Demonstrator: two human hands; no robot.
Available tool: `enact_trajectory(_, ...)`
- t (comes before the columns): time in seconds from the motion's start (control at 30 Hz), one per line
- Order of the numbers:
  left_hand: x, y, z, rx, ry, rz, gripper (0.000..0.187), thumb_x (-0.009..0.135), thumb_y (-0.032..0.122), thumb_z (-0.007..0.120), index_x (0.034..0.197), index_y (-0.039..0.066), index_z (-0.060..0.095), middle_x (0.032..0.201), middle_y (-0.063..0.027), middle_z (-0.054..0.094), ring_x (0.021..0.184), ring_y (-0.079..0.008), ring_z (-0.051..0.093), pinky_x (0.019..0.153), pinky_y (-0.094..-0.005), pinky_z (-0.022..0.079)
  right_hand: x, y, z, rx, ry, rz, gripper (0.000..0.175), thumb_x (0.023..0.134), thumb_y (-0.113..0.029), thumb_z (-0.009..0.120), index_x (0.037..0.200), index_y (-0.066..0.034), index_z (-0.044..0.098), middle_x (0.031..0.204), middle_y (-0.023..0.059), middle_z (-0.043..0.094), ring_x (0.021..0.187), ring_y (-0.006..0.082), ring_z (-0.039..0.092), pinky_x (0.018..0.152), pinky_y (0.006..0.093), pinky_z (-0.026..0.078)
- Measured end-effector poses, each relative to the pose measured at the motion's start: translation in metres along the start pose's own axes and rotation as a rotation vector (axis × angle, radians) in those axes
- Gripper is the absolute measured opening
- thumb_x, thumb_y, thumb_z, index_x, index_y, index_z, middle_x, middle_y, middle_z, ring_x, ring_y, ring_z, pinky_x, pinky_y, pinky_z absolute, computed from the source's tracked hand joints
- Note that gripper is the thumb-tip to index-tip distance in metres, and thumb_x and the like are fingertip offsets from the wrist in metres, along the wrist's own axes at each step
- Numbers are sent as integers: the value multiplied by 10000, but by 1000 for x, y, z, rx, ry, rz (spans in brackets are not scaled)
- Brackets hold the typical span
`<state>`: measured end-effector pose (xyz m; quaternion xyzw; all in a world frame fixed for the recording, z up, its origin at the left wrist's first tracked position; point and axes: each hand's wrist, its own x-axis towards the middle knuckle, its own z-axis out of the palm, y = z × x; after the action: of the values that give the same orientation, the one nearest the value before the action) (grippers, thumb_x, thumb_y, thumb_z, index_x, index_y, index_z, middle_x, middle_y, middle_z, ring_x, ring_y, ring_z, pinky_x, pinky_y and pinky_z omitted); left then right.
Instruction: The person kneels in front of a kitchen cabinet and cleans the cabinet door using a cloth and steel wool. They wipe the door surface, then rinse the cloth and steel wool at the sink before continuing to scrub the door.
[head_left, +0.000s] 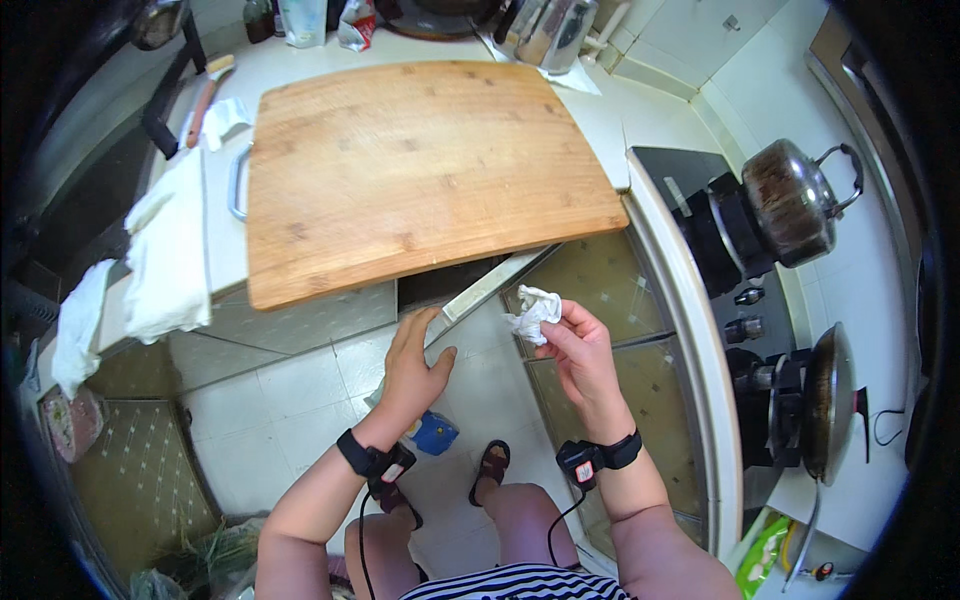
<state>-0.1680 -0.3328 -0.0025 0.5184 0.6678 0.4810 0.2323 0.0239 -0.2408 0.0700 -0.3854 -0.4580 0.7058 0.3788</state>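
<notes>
My right hand (589, 352) pinches a crumpled white tissue (537, 313) between thumb and fingers, above the floor and short of the cutting board. My left hand (416, 367) has its thumb apart from its fingers and holds nothing. Its fingertips are at the outer end of a cabinet door (487, 286) that stands ajar; whether they touch it I cannot tell. Beyond both hands a large wooden cutting board (427, 169) lies on the white countertop (225, 259), its front edge jutting over the cabinets. A metal handle (238, 184) sits at the board's left side.
On the right, a metal pot (791, 202) and a lidded pan (829, 405) stand on the gas stove (705, 225). White cloths (169, 255) drape over the counter's left edge near a wooden-handled brush (202, 105). A blue package (433, 433) lies on the floor near my feet.
</notes>
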Motion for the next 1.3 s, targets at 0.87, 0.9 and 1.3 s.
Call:
enact_trajectory(0.87, -126, 124, -186, 114, -132, -551, 636, 792, 73, 693, 1369, 59, 424, 1234, -130, 610, 1072, -242, 613, 897, -365, 491, 29, -56, -87, -139, 343, 350, 224, 794, -66, 704, 1009, -41, 647, 779, 29, 658, 577, 90, 580, 499, 204, 474)
enact_trajectory(0.9, -129, 133, -194, 86, -119, -563, 623, 796, 72, 691, 1362, 57, 430, 1228, -121, 613, 1063, -233, 614, 893, -358, 492, 26, -59, -86, -189, 284, 408, 259, 799, -104, 724, 1041, -45, 652, 780, 18, 653, 585, 86, 577, 514, 213, 474)
enact_trajectory(1.3, -123, 218, -256, -7, 105, -487, 493, 852, 19, 644, 1319, 46, 488, 1187, -82, 604, 938, -141, 623, 828, -290, 528, -6, -115, 105, -385, -566, 291, 193, 774, 29, 659, 962, 2, 624, 872, 86, 677, 745, 153, 660, 645, 270, 552)
